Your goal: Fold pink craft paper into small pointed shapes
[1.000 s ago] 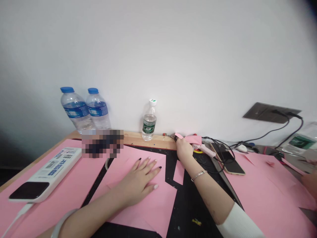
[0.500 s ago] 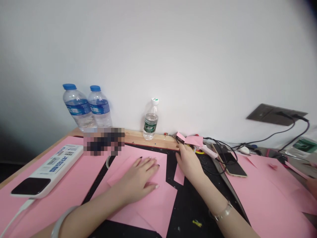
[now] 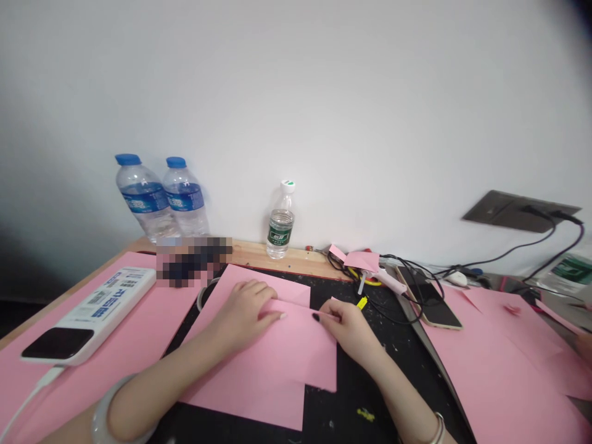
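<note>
pink paper, two sheets, laid on a black mat point(image 3: 370, 394): a lower sheet point(image 3: 240, 391) is set flat at the centre, and an upper sheet point(image 3: 296, 342) is placed over its right part, its near right corner projecting past the lower sheet's edge. the far edge of the upper sheet is held at two places: by the left hand point(image 3: 243, 311), fingers bent and thumb closed against the paper, and by the right hand point(image 3: 349, 324), thumb and fingertips clamped on the right end. a pale bangle point(image 3: 104, 410) is worn on the left arm, a thin bracelet point(image 3: 438, 427) on the right wrist. beyond the right hand, a small yellow piece point(image 3: 362, 303) and a pale pink handle point(image 3: 391, 281) are seen, with a dark-screened phone point(image 3: 430, 297) near black cables. to the left, a white device point(image 3: 87, 317) is rested on further pink paper. against the wall, a green-labelled bottle point(image 3: 280, 235) is stood upright.
</note>
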A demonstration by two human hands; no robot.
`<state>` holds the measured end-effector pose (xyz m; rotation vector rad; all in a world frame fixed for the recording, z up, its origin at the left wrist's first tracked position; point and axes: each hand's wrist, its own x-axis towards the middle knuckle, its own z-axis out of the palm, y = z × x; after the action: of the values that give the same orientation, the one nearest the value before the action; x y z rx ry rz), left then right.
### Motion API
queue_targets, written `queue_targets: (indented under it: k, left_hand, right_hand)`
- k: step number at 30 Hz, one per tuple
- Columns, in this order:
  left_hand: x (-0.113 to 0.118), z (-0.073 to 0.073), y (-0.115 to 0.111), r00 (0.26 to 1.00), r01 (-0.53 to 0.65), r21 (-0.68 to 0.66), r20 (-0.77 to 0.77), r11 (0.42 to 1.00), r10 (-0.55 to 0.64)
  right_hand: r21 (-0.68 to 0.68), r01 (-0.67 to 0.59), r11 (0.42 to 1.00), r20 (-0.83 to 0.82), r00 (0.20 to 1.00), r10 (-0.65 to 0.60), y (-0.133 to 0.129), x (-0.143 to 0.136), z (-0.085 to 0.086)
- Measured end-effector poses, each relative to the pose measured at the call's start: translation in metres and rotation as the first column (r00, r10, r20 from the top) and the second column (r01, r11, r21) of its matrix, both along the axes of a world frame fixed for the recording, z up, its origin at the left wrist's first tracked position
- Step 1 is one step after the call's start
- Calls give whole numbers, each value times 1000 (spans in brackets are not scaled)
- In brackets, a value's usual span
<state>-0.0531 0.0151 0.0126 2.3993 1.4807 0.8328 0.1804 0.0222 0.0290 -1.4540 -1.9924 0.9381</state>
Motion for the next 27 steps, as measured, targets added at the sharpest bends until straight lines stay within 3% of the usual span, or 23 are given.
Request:
queue_targets:
  k: [4, 9, 19, 21, 23, 25, 27]
  left_hand:
    - [-10, 2, 12, 968, -45, -139, 237, 989, 77]
    - [-12, 1, 16, 865, 55, -328, 488, 943, 120]
    - [-14, -4, 19, 783, 39, -392, 584, 919, 216]
    - [-14, -1, 19, 688, 99, -399, 689, 912, 227]
    - [-13, 1, 16, 527, 223, -393, 819, 892, 228]
    - [-11, 3, 13, 394, 355, -375, 891, 856, 226]
    - [-7, 2, 9, 342, 461, -367, 914, 808, 220]
  right_hand:
    - [-55, 128, 990, -195, 971, -136, 11, 15, -8]
    - [-40, 158, 987, -251, 954, -163, 12, 19, -13]
    - [32, 285, 958, -330, 908, -259, 8, 11, -9]
    - [33, 346, 938, -352, 882, -313, 9, 15, -12]
    - [-10, 418, 908, -438, 815, -380, 11, 18, -15]
    - [-113, 462, 880, -569, 696, -439, 11, 20, -18]
    - [-231, 449, 863, -666, 574, -477, 10, 19, -18]
